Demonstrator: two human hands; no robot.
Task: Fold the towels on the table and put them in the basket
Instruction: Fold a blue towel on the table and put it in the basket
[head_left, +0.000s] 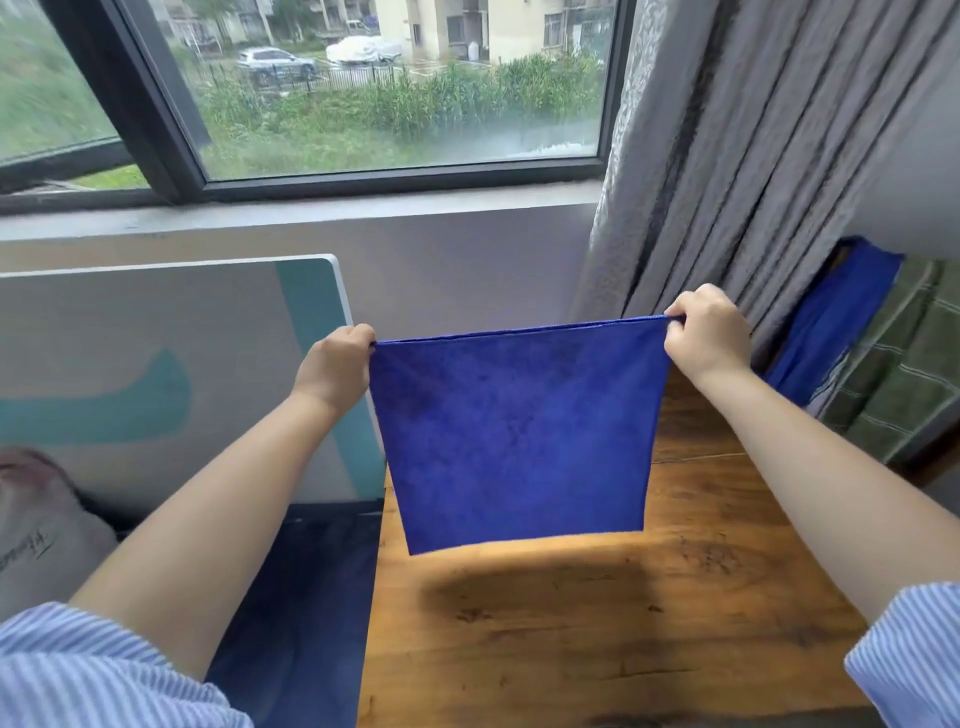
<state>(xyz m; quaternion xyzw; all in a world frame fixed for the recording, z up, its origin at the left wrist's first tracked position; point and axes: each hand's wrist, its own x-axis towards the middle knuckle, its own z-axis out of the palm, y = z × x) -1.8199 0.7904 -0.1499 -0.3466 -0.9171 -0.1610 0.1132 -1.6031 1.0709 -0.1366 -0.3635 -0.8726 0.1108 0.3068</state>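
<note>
A blue towel (514, 436) hangs flat in the air above the wooden table (597, 639), its lower edge clear of the tabletop. My left hand (335, 366) pinches its upper left corner and my right hand (709, 332) pinches its upper right corner, so the top edge is stretched taut between them. At the far right lie another blue towel (836, 317) and a green checked towel (904, 374). No basket shows in the head view.
A grey curtain (753, 156) hangs at the back right beside the window (363, 88). A white and teal panel (171, 374) leans against the wall on the left. A dark blue surface (301, 597) lies left of the table.
</note>
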